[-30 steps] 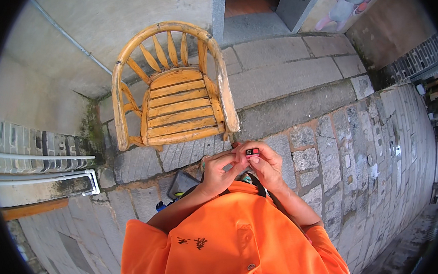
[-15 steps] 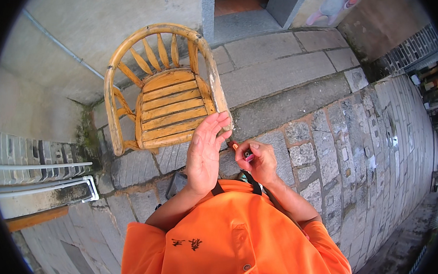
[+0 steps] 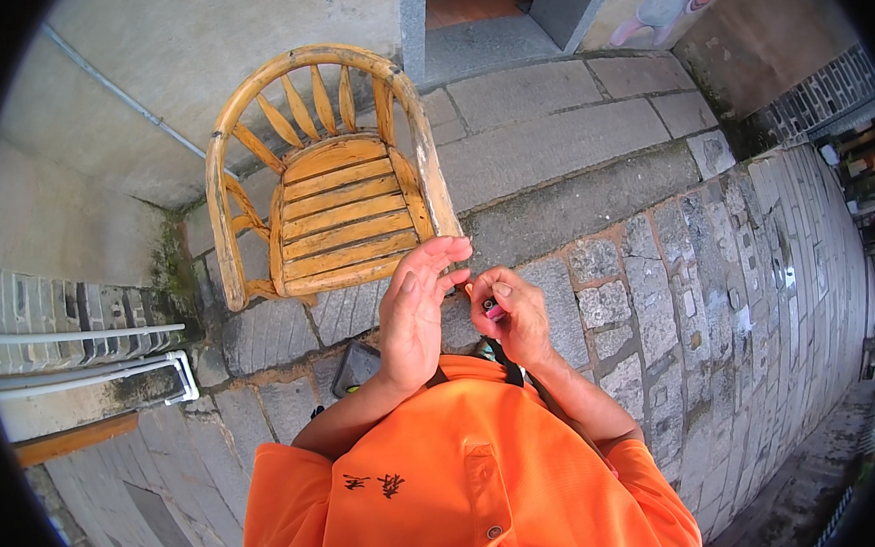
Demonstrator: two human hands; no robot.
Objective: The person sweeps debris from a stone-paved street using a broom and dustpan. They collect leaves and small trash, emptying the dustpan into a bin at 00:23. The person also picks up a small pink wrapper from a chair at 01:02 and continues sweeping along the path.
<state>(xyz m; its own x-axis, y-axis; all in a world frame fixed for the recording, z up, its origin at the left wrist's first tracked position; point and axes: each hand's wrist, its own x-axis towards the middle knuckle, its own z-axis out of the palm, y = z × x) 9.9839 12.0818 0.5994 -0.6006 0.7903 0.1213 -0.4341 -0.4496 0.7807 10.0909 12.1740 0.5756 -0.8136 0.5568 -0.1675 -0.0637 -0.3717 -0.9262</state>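
My left hand is raised in front of my chest, palm turned toward the right, its fingers extended and slightly cupped. It holds nothing. Close beside it, my right hand is closed around a small pink lighter with a dark metal top. Most of the lighter is hidden by the fingers. A small orange spot shows between the two hands; I cannot make out whether it is a flame. The left fingertips are near the right hand but apart from it.
A worn yellow wooden armchair stands ahead, slightly left, by the wall. A dark flat object shows beside my left forearm. White pipes run along the left wall. Uneven stone paving stretches right; a doorway step lies beyond.
My left hand has lowered slightly and shifted a little right, nearer the right hand. My right hand has moved up slightly, still around the lighter.
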